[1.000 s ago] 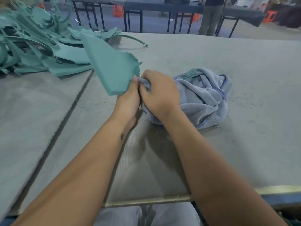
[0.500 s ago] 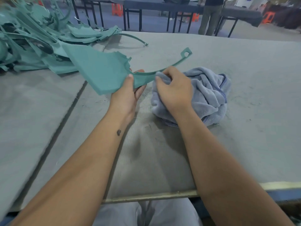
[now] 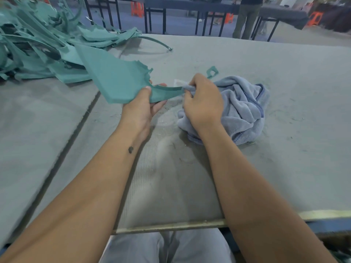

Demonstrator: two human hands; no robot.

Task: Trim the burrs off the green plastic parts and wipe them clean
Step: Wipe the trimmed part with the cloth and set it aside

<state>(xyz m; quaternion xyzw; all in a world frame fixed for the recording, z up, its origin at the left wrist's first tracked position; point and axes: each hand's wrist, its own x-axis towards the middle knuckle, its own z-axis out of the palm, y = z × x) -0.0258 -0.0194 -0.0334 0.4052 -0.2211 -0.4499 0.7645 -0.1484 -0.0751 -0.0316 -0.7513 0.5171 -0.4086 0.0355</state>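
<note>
Gripping the green plastic part [image 3: 117, 82] above the tabletop [image 3: 266, 177], left hand [image 3: 140, 109] pinches its wide end; right hand [image 3: 202, 103] pinches the blue cloth [image 3: 245, 105] round its thin curved arm. Risk: hard rubbing could bend or snap that arm, or jagged burrs snag the cloth.

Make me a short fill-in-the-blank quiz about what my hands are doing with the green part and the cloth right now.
1. The left hand holds the green plastic part by its ____ end.
2. The right hand pinches the ____ cloth around the part's thin arm.
3. The pile of green parts lies to the far ____ on the table.

Missing words: wide; blue; left
</note>
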